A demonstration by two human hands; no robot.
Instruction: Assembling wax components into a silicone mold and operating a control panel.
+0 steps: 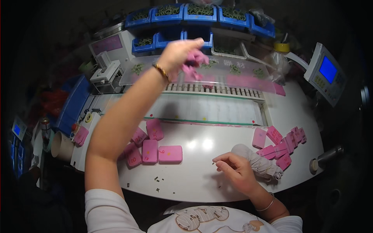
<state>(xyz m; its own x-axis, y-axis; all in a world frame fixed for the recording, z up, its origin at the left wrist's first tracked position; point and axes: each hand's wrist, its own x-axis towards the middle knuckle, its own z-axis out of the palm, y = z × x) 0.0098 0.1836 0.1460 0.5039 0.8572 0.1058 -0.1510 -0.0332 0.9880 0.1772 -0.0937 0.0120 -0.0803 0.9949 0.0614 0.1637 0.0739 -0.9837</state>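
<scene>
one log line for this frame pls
left hand: raised, holding pink pieces | right hand: resting on table | pink blocks: beside left forearm

pink pieces (196, 62) at 12 o'clock | pink blocks (159, 152) at 8 o'clock, red marks | blue bins (200, 11) at 12 o'clock | white table (210, 171) | blue screen (327, 69) at 2 o'clock | gold bracelet (161, 72)

sleeves: short, white | wrists: gold bracelet (161, 71), silver bangle (267, 204)

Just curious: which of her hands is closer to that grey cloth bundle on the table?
Right. The right hand rests just left of the cloth bundle; the left hand is raised far off, holding pink pieces.
</scene>
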